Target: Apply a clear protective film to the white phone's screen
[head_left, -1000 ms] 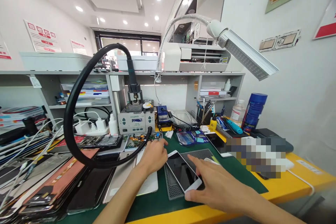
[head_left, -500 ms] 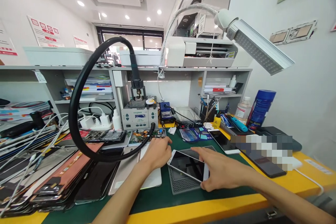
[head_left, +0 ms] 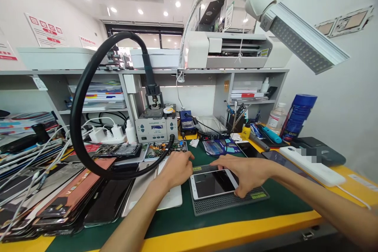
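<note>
A white-framed smartphone (head_left: 211,184) with a dark screen lies almost flat on a grey perforated mat (head_left: 203,208). My right hand (head_left: 246,171) grips its right end, thumb on the near edge and fingers across the far edge. To the left of the mat is my left hand (head_left: 178,168), its fingers curled in. Whatever those fingers hold, if anything, is hidden from me. Just beyond it sits a tray of small circuit parts (head_left: 159,149). Silver tablet-like panels (head_left: 141,189) lie under and beside my left wrist.
A thick black hose (head_left: 77,98) loops from the hot-air station (head_left: 156,128) over the left side. Stacked phone screens (head_left: 73,197) fill the bench's left. A lamp (head_left: 307,39) hangs at upper right. A white power strip (head_left: 310,165) and blue can (head_left: 299,116) stand right.
The phone has turned level and come down onto the mat, with my right hand still at its right end. My left hand has barely moved. The camera view has shifted slightly.
</note>
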The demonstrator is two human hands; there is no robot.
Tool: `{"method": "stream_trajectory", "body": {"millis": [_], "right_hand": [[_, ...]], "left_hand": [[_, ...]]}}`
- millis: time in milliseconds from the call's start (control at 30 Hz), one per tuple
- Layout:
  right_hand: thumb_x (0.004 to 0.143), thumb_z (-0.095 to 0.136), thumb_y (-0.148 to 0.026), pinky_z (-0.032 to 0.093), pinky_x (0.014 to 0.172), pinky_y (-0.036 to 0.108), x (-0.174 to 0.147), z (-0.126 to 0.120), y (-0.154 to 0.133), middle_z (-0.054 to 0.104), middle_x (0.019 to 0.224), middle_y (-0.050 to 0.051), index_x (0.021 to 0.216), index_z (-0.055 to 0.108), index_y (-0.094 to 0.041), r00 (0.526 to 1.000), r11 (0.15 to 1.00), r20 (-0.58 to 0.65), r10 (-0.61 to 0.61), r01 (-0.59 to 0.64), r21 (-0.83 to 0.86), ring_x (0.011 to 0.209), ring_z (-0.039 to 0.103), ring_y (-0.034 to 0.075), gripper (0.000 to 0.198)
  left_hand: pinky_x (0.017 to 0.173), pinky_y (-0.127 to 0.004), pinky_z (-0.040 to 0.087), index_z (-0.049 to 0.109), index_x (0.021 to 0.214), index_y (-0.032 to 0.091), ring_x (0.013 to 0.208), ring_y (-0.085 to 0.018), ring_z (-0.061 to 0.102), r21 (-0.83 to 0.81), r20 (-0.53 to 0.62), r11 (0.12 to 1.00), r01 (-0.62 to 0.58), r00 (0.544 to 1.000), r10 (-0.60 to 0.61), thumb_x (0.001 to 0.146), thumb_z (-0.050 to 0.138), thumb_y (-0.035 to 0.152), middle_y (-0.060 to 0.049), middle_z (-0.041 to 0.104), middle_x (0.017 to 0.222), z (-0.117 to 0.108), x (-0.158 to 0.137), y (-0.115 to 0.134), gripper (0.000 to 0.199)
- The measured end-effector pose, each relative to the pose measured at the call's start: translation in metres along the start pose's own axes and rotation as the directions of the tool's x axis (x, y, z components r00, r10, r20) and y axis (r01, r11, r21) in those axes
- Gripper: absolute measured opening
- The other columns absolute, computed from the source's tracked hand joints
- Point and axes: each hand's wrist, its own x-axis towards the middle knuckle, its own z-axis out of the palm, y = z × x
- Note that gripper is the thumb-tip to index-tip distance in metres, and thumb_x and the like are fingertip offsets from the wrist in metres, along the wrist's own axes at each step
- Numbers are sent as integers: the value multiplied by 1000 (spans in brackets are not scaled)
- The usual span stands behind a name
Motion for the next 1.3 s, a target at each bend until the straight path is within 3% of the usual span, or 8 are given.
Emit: {"method": "stream_trajectory", "body": {"millis": [133, 300, 500, 667, 833, 967, 1067, 1300], "right_hand": [[64, 78, -27, 35, 115, 55, -3, 3, -3, 37, 160, 20, 160, 34, -19, 999, 999, -11, 37, -37, -23, 152, 25, 46, 106], [77, 71, -31, 48, 101, 42, -28, 3, 0, 53, 146, 16, 154, 47, -20, 982, 999, -184, 48, -49, -1, 128, 57, 36, 81], [93, 57, -55, 51, 84, 39, -59, 11, 24, 64, 130, 15, 142, 59, -20, 885, 943, -329, 331, -327, 66, 110, 65, 34, 60], [98, 53, -43, 47, 76, 35, -51, 36, 36, 68, 109, 10, 123, 70, -24, 899, 979, -389, 201, -201, 41, 92, 66, 27, 35], [101, 48, -31, 44, 76, 35, -45, 46, 37, 70, 96, 10, 90, 72, -19, 854, 984, -491, 170, -176, 34, 88, 64, 26, 29], [103, 49, -36, 44, 70, 32, -43, 49, 20, 68, 92, 7, 96, 72, -20, 821, 982, -540, 186, -164, 88, 80, 62, 21, 29], [104, 50, -35, 44, 68, 30, -38, 59, 2, 66, 88, 5, 90, 71, -20, 848, 990, -513, 134, -96, 100, 75, 61, 19, 29], [105, 36, -12, 49, 79, 40, -30, 90, -29, 61, 98, 11, 112, 68, -14, 852, 965, -522, -40, -102, -241, 92, 60, 27, 33]], "left_hand": [[87, -34, 51, 76, 108, 18, 97, -27, 74, 15, 4, 1000, -2, 1000, 2, 87, 44, 12, -7, 80, 100, 1, 0, 0, 39], [87, -34, 52, 76, 109, 17, 95, -27, 74, 10, 10, 1000, -4, 1000, 3, 87, 44, 10, -7, 81, 99, 2, 0, -1, 40], [87, -35, 52, 76, 110, 16, 96, -28, 74, -7, 18, 1000, -10, 1000, 10, 87, 45, 10, -9, 80, 100, 2, 1, 0, 39], [84, -34, 53, 76, 111, 16, 98, -28, 74, -8, 30, 1000, -4, 1000, 5, 88, 43, 10, -9, 80, 103, 1, 0, 2, 41], [82, -34, 53, 75, 112, 15, 96, -28, 74, 7, 40, 1000, -10, 999, 9, 88, 43, 11, -9, 80, 103, 1, -1, 3, 41], [86, -34, 53, 75, 114, 16, 100, -28, 74, 18, 47, 1000, -16, 999, 15, 88, 43, 11, -9, 80, 106, 3, 0, 2, 41], [89, -35, 53, 74, 115, 16, 101, -28, 74, 28, 52, 999, -21, 998, 19, 88, 43, 11, -9, 80, 106, 3, 0, 2, 41], [92, -37, 51, 74, 115, 16, 102, -30, 74, 67, 54, 997, -35, 998, 32, 88, 45, 12, -11, 80, 104, 1, -1, 6, 40]]}}
